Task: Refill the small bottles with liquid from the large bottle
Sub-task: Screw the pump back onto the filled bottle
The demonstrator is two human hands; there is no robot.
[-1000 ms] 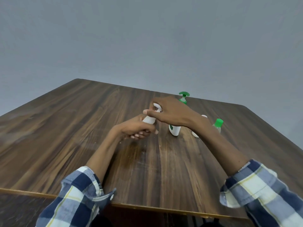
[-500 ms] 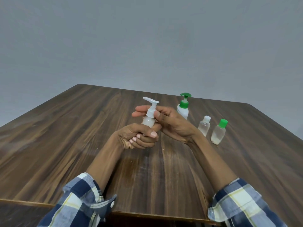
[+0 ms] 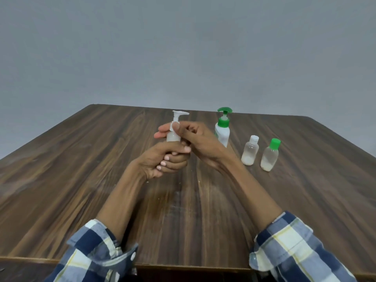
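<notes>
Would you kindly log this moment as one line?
left hand: grips white pump bottle | right hand: pinches its collar | table

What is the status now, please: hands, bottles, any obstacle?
Left hand grips white pump bottle body; right hand pinches its collar. Large green-pump bottle, two small bottles stand capped. Nothing in the way.

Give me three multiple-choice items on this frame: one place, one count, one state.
1. Where is the green-pump bottle?
A. in the left hand
B. standing on the table
C. lying on its side

2. How many bottles have green tops?
A. one
B. two
C. three

3. What is the left hand doing?
A. holding the white-pump bottle
B. lying flat on the table
C. touching a sleeve

Key: 1 B, upright beyond the right hand; 2 B, the pump bottle and the green-capped small bottle; 3 A, its fingers wrap the bottle's base.
</notes>
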